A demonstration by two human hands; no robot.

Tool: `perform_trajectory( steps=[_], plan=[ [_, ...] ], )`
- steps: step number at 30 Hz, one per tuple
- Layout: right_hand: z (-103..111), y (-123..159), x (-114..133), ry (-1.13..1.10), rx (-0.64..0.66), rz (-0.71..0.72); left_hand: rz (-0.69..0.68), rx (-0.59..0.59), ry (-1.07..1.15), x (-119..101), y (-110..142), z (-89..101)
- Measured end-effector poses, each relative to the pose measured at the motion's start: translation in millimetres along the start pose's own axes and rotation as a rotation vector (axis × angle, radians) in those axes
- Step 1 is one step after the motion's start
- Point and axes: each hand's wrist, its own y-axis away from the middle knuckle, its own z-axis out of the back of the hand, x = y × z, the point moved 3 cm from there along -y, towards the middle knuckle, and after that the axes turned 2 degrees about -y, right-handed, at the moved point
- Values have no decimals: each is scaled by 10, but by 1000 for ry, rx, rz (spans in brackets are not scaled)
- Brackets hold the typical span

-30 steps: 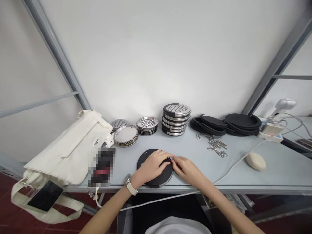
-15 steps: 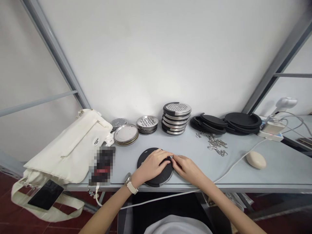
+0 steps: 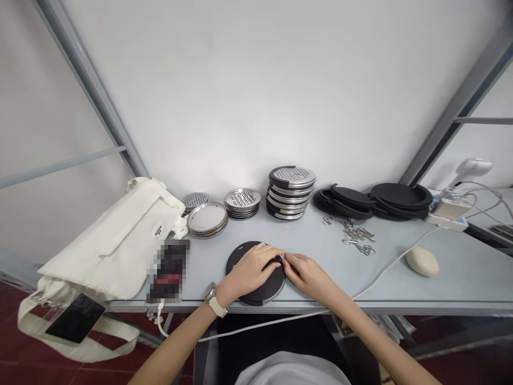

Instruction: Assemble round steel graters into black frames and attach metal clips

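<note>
A round black disc (image 3: 256,291) with a thin metal rim lies flat near the front edge of the table. My left hand (image 3: 252,270), a watch at its wrist, rests across it, with thumb and fingers closing on its right side. At that same edge my right hand (image 3: 302,272) pinches something small; a metallic glint shows, but the fingertips hide what it is. Behind stand a stack of perforated metal grater discs (image 3: 242,199) and a taller stack of grater discs in black holders (image 3: 292,193).
Plain metal discs (image 3: 207,218) are piled at left, beside a white bag (image 3: 104,246) and a blurred-out device (image 3: 168,271). Black round holders (image 3: 401,200), loose metal clips (image 3: 356,232), a cream mouse (image 3: 422,261) and a white cable (image 3: 385,272) occupy the right.
The view has shifted very slightly. Both hands keep nearly the same places on the black disc.
</note>
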Motion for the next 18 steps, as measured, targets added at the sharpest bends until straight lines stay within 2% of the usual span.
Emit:
perform_trajectory(
  steps=[18],
  plan=[
    [14,5,26,0,-33,9,57,-25,-21,39,23,-19]
  ],
)
